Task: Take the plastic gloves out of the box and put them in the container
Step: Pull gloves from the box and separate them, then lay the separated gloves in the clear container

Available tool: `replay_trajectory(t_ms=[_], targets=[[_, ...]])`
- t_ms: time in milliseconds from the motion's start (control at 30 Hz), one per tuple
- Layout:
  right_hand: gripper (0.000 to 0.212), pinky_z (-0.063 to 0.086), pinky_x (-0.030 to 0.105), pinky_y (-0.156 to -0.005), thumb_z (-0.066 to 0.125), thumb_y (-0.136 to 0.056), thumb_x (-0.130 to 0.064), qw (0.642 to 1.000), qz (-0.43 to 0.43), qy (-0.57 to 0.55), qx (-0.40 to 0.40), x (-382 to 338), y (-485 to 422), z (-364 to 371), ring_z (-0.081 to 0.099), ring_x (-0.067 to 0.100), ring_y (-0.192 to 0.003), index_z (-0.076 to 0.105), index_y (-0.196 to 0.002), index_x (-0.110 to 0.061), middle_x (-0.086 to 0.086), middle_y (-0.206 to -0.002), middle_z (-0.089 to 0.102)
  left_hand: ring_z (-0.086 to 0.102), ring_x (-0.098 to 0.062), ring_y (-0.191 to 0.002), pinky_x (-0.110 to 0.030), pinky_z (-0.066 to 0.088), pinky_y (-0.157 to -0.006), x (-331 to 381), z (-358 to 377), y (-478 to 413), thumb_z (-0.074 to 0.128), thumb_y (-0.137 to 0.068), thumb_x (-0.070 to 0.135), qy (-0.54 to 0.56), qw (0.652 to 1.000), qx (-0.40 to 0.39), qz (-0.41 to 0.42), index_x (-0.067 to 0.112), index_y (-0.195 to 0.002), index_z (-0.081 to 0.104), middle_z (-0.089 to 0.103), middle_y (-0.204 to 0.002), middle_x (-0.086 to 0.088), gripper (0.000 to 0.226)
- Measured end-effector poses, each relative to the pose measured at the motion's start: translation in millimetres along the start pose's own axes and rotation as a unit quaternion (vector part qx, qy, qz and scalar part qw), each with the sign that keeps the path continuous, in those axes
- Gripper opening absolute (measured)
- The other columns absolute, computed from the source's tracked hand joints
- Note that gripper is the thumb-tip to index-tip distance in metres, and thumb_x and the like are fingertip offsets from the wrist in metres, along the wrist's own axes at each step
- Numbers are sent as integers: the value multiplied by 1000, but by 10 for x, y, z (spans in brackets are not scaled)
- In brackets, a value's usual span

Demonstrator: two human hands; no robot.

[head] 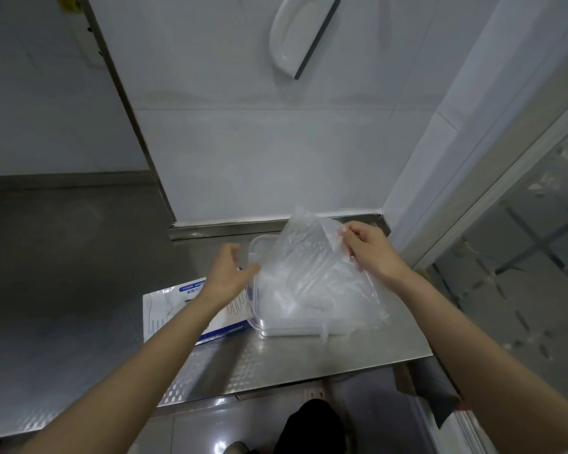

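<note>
1. Head view, the hands: the right hand point(371, 250) pinched the upper edge of the plastic gloves point(309, 267), thumb and fingertips clamped together on the thin film. The left hand point(230, 273) hovered just beside the bundle's left edge with its fingers apart and loosely curved. It seemed to hold nothing, though whether the thumb tip touched the film could not be told.

2. Head view, the task's things: the gloves were a crumpled, see-through sheaf, held up at the top. Their lower part hung down into the clear container point(259, 240), with some film spilling over its right and near rim. The container stood on the steel counter point(79, 290) near the wall corner. The box point(174, 309), white with blue print and glove outlines, lay flat just to the container's left, partly under the left forearm.

3. Head view, progress as judged: this sheaf was out of the box and partly over the container, so the taking-out looked done for this batch. Left to do was lowering and tucking the film inside the rim, then letting go. Whether more gloves remained in the box could not be seen.

4. Head view, surroundings: a white squeegee point(304, 34) hung on the tiled wall above.
</note>
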State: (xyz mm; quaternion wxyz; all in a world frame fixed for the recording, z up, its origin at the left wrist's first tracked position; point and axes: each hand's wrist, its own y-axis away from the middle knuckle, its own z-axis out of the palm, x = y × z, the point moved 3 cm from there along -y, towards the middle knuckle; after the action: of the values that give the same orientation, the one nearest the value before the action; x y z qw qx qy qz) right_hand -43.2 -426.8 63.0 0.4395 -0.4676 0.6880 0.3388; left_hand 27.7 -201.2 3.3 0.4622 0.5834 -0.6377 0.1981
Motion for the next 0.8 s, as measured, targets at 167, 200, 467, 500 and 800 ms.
replay_trajectory(t_ms=[167, 200, 467, 500, 800], targets=[[37, 31, 15, -37, 41, -100, -13, 992, -1, 30, -119, -126, 8, 216, 35, 2, -34, 47, -64, -14, -11, -40, 44, 50, -8, -116, -23, 39, -95, 526, -33, 71, 70, -83, 30, 116, 972, -191, 77, 16, -136, 39, 51, -128, 6, 63], [36, 32, 14, -37, 41, -101, -12, 991, 6, 31, -132, -138, 2, 236, 35, 1, -33, 48, -65, -12, -11, -39, 44, 58, -7, -106, -21, 44, -89, 576, -16, 68, 68, -85, 24, 129, 961, -227, 95, 11, -126, 51, 60, -117, 3, 47], [31, 37, 13, -44, 42, -100, -16, 987, 86, 93, -96, 111, -73, 54, 47, 11, -51, 57, -74, -8, -1, -59, 51, 53, 2, -46, -7, 44, -55, 552, -19, -93, 60, -92, 18, 118, 988, -65, 81, 4, -83, 62, 61, -62, -5, 17], [24, 38, 11, -48, 43, -100, -15, 988, 79, 122, -52, 148, -90, 14, 52, 15, -62, 57, -82, -7, 0, -69, 55, 51, 3, -44, -6, 42, -53, 562, -22, -105, 59, -92, 18, 88, 990, -59, 91, 4, -81, 60, 59, -62, -5, 18], [56, 41, 24, -94, 75, -77, -35, 957, -55, 256, -124, -153, -101, 147, 53, 4, -106, 52, -125, -17, -11, -111, 57, 59, -10, -66, -26, 49, -73, 799, 78, -214, 68, -87, 21, -13, 961, -219, 171, -1, -89, 67, 64, -71, -1, 22]])
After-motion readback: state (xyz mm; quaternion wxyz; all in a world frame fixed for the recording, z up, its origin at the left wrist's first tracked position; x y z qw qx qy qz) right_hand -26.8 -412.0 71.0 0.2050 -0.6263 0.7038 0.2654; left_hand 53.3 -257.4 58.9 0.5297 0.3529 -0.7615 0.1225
